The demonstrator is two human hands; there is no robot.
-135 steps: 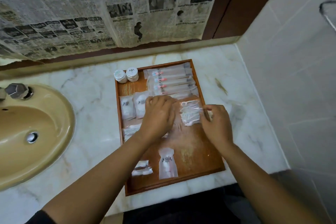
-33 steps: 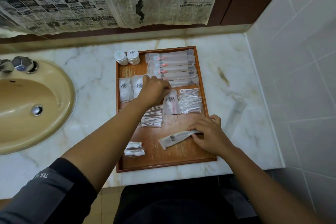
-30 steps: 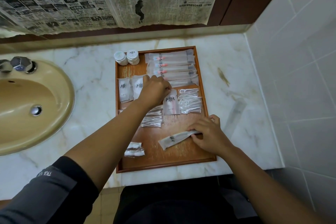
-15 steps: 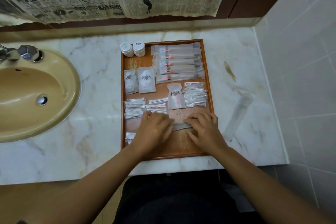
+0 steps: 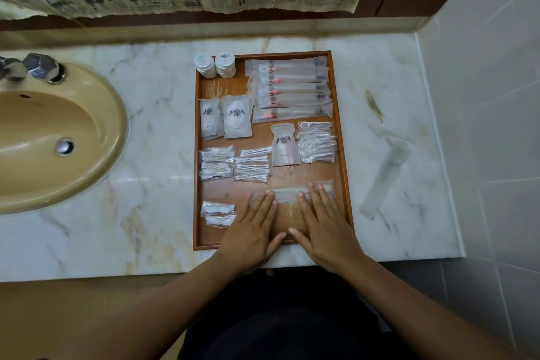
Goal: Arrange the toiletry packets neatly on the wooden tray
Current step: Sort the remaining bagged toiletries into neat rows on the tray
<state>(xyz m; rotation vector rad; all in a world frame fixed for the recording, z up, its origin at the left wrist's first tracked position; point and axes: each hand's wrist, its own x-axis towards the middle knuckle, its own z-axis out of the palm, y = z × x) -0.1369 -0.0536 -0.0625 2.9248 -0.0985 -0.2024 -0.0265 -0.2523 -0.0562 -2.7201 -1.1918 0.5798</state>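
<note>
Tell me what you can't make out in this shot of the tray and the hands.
Head view only:
- Long frosted packet: both ends lie under the fingertips of the left hand and right hand; contents unreadable.
- Wooden tray: near edge partly hidden by both hands.
- Print on the logo sachets: too small.
- Tap: cut off by the left edge.

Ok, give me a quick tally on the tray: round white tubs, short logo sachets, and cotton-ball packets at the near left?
Round white tubs: 2
Short logo sachets: 3 showing
Cotton-ball packets: 2
Total: 7
</note>
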